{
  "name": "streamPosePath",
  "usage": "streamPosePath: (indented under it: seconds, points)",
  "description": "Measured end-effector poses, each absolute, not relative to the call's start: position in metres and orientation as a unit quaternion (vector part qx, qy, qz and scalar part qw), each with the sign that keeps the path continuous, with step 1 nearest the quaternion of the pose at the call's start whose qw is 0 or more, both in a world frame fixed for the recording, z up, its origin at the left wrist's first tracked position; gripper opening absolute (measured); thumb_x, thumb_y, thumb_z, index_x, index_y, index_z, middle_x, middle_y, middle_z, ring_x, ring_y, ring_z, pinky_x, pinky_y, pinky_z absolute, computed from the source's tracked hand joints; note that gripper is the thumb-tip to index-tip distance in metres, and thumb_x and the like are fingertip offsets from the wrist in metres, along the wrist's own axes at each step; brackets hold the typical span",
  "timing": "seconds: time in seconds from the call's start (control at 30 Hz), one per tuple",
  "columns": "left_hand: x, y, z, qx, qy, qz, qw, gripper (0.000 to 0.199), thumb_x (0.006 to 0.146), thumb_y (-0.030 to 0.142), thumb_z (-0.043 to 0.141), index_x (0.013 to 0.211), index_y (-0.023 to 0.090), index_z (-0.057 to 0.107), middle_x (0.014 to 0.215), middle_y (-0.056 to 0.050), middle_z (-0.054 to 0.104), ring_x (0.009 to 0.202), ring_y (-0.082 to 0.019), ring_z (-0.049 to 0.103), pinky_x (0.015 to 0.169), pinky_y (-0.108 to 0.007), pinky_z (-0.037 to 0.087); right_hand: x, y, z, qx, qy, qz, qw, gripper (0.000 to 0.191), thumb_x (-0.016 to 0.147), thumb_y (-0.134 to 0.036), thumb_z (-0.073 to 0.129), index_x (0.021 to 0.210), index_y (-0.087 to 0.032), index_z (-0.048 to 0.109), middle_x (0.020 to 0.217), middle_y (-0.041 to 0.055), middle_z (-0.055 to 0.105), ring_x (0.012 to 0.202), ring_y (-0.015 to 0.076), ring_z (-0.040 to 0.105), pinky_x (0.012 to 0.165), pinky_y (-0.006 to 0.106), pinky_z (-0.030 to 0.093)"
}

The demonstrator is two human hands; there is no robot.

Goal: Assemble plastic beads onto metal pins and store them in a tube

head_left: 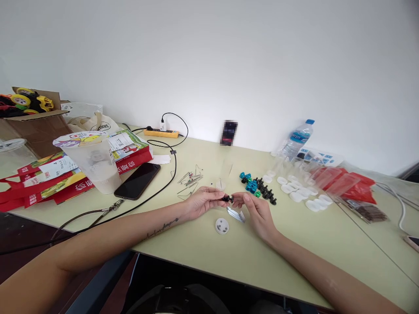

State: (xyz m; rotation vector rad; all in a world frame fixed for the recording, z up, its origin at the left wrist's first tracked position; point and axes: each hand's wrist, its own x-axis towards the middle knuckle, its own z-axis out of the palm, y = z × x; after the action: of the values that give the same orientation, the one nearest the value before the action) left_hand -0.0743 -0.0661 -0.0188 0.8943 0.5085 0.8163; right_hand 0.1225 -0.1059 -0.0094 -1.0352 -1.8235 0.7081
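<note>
A small black part (226, 199) is held between both hands near the middle of the table. My left hand (203, 202) pinches its left end, and the fingertips of my right hand (258, 212) close on its right end. Just below the hands, a round white lid (222, 226) holds several small dark pieces. Thin silvery rods (236, 214) lie beside my right fingers. Behind the hands stands a small clear container (220, 185). To the right are blue-green pieces (252, 186) and black pieces (266, 193) in loose rows.
Thin wires (190, 179) lie left of centre. A phone (137, 180), a cup (94, 168) and a black cable (173, 174) are farther left. White discs (296, 189), red bags (352, 185) and a bottle (297, 139) stand or lie right.
</note>
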Motion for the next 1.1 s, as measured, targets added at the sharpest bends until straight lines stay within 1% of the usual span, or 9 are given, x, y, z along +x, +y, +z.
streamPosePath:
  seconds: [0.13,0.4,0.53,0.67,0.83,0.97,1.1]
  points:
    - [-0.0739,-0.066,-0.0193,0.415,0.237,0.382,0.791,0.021,0.073,0.019,0.069,0.087,0.004,0.067,0.082,-0.011,0.069,0.074,-0.014,0.066,0.078,-0.021,0.05,0.1219,-0.1059,-0.0093,-0.413,-0.74,0.295,0.442,0.035,0.094,-0.036,0.034,0.093,-0.018,0.064,0.077,0.0038,0.064,0.074,0.0165,0.061,0.071,0.029,0.047]
    - [-0.0735,-0.0652,-0.0182,0.415,0.24,0.378,0.792,0.021,0.073,0.019,0.069,0.088,0.004,0.067,0.083,-0.012,0.069,0.074,-0.013,0.066,0.077,-0.02,0.05,0.1224,-0.1057,-0.0099,-0.417,-0.74,0.296,0.436,0.036,0.094,-0.036,0.034,0.095,-0.018,0.064,0.077,0.0038,0.064,0.074,0.0167,0.061,0.071,0.03,0.047]
    - [-0.0743,-0.0654,-0.0185,0.416,0.233,0.38,0.793,0.02,0.073,0.018,0.069,0.087,0.004,0.067,0.082,-0.011,0.069,0.073,-0.013,0.066,0.077,-0.021,0.05,0.1221,-0.1051,-0.0102,-0.419,-0.734,0.296,0.445,0.035,0.094,-0.036,0.034,0.097,-0.018,0.064,0.08,0.0036,0.065,0.075,0.0163,0.061,0.071,0.029,0.047]
    - [-0.0748,-0.0652,-0.0197,0.417,0.232,0.379,0.793,0.021,0.073,0.018,0.069,0.088,0.004,0.067,0.084,-0.011,0.069,0.075,-0.014,0.066,0.078,-0.022,0.05,0.122,-0.1053,-0.0096,-0.419,-0.74,0.3,0.432,0.036,0.094,-0.036,0.034,0.096,-0.019,0.065,0.077,0.0031,0.064,0.074,0.0162,0.061,0.071,0.029,0.047]
    - [-0.0741,-0.064,-0.0205,0.411,0.236,0.381,0.794,0.021,0.072,0.019,0.07,0.087,0.005,0.067,0.086,-0.012,0.069,0.074,-0.014,0.066,0.079,-0.023,0.05,0.1219,-0.1054,-0.0098,-0.423,-0.734,0.299,0.439,0.034,0.094,-0.036,0.034,0.1,-0.02,0.064,0.079,0.0022,0.065,0.075,0.0162,0.062,0.072,0.028,0.047]
    - [-0.0742,-0.0641,-0.0199,0.411,0.236,0.381,0.794,0.022,0.071,0.019,0.07,0.087,0.005,0.067,0.087,-0.012,0.069,0.074,-0.014,0.066,0.079,-0.023,0.05,0.1218,-0.1049,-0.0108,-0.422,-0.737,0.302,0.434,0.036,0.094,-0.037,0.034,0.097,-0.019,0.065,0.078,0.0033,0.065,0.074,0.0167,0.061,0.071,0.029,0.047]
    - [-0.0741,-0.0648,-0.0194,0.406,0.236,0.384,0.795,0.023,0.069,0.02,0.072,0.086,0.005,0.068,0.084,-0.011,0.069,0.074,-0.014,0.066,0.08,-0.025,0.05,0.122,-0.1049,-0.0114,-0.429,-0.73,0.297,0.441,0.035,0.094,-0.037,0.034,0.099,-0.019,0.063,0.08,0.0037,0.065,0.076,0.0168,0.062,0.072,0.029,0.047]
